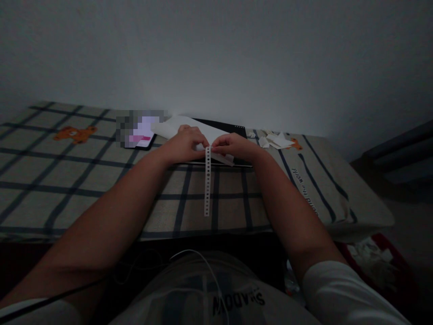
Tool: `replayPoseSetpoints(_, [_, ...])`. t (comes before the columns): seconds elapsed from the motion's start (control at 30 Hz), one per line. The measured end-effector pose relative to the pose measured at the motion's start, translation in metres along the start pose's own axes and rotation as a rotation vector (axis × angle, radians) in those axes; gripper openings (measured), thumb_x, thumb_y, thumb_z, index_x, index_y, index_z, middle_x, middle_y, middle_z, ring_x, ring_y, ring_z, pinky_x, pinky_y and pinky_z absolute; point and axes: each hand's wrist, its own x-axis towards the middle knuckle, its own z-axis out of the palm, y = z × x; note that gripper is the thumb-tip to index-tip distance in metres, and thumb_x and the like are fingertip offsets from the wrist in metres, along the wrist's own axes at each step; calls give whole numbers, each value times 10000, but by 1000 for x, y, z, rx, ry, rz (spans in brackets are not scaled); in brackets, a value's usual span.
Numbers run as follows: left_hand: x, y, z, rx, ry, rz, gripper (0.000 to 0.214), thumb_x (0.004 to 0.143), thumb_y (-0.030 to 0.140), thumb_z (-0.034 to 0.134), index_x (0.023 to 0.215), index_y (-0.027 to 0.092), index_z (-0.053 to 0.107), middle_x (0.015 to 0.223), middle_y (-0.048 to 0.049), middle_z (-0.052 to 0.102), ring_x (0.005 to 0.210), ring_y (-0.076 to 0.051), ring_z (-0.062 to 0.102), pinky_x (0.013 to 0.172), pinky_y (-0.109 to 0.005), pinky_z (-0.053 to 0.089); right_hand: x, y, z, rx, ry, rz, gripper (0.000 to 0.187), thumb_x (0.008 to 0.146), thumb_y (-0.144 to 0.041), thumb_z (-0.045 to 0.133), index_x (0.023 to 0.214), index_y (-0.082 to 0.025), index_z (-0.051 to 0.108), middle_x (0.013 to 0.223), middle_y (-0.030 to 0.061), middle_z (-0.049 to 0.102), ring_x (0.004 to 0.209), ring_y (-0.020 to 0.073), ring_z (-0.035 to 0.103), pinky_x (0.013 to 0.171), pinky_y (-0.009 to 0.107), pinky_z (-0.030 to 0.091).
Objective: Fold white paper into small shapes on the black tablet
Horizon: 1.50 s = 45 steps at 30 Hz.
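A narrow white paper strip with a row of punched holes hangs down toward the table's front edge. Its top end is pinched by my left hand and my right hand, whose fingertips nearly meet. Beneath my hands lies white paper, on top of a flat black object that may be a folder or laptop. My fingers partly hide the strip's upper end, and whether it is still joined to the sheet I cannot tell.
A phone with a lit screen lies left of the paper. Torn white paper scraps are at the right. A checked cloth covers the table against a plain wall. A red bin holding crumpled pieces stands on the floor at lower right.
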Motion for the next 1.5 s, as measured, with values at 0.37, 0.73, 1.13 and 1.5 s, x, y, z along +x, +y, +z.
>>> replayPoseSetpoints(0.37, [0, 3, 2, -17, -47, -5, 216, 819, 408, 691, 872, 214, 770, 897, -44, 738, 942, -230, 614, 1043, -491, 288, 2, 8, 1, 50, -10, 28, 242, 838, -372, 663, 898, -153, 746, 760, 14, 666, 665, 127, 526, 598, 256, 384])
replayPoseSetpoints(0.73, [0, 1, -1, -36, -15, 1, 202, 816, 404, 712, 861, 216, 772, 851, -43, 717, 920, -228, 610, 1019, -482, 323, 1, 5, 1, 72, 50, -4, 261, 813, -396, 694, 875, -146, 737, 755, 9, 654, 678, 124, 529, 619, 258, 398])
replayPoseSetpoints(1.13, [0, 6, -1, -13, -29, -8, 195, 812, 384, 691, 833, 202, 758, 851, -42, 701, 918, -225, 600, 1021, -488, 302, -2, 2, 2, 93, 21, 81, 222, 818, -361, 690, 859, -150, 743, 722, 4, 649, 641, 116, 505, 580, 258, 373])
replayPoseSetpoints(1.5, [0, 6, -2, -30, -29, 6, 193, 800, 388, 697, 846, 214, 764, 877, -47, 731, 943, -239, 620, 1025, -488, 315, 0, 1, 3, 102, 7, 48, 205, 811, -349, 683, 838, -150, 724, 710, -5, 629, 634, 117, 510, 580, 253, 380])
